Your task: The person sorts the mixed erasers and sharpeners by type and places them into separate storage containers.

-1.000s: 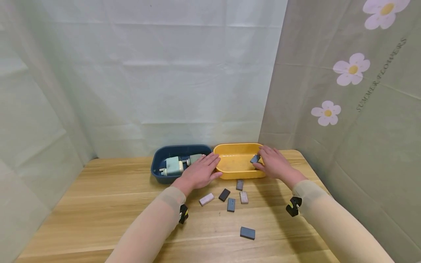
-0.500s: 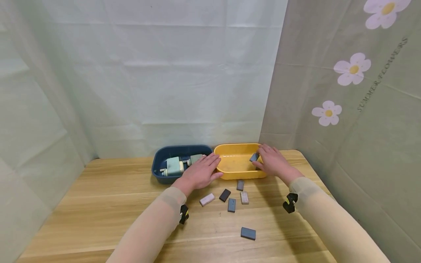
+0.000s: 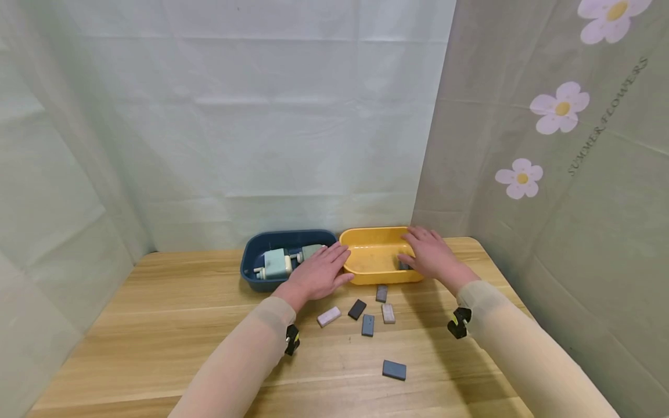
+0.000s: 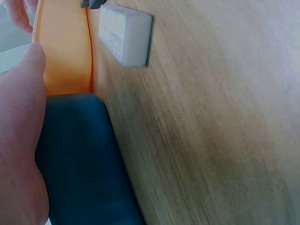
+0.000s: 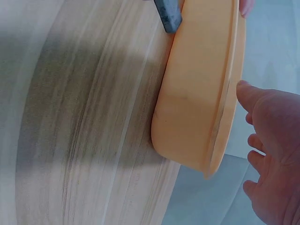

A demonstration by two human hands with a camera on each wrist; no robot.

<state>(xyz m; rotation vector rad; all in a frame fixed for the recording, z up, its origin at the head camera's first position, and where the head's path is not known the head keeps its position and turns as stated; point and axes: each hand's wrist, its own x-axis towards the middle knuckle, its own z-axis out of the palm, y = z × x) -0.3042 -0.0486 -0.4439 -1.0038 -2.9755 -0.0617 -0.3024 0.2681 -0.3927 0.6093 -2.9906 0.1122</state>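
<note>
My left hand (image 3: 317, 271) lies with straight fingers over the adjoining ends of a yellow basin (image 3: 384, 278) and a dark blue basin (image 3: 251, 277). Above the yellow basin's right end is my right hand (image 3: 431, 255), thumb and fingers spread apart and holding nothing. Just under its thumb, inside the basin, a dark rectangular block (image 3: 403, 265) is partly hidden. Several similar small blocks lie on the table in front: a whitish block (image 3: 328, 317), a black block (image 3: 357, 309), a blue-grey block (image 3: 368, 325), and another blue-grey block (image 3: 394, 370) nearer the front.
Pale blue-green pump bottles (image 3: 277, 264) lie in the dark blue basin, partly covered by the left hand. Another pale block (image 3: 388, 314) and a grey block (image 3: 381, 293) lie close before the yellow basin. A hanging cloth (image 3: 292, 145) encloses the wooden table (image 3: 172, 325).
My right hand has let go of the blue-grey block, which has dropped from between its fingers to the yellow basin's floor. The left hand stays where it was.
</note>
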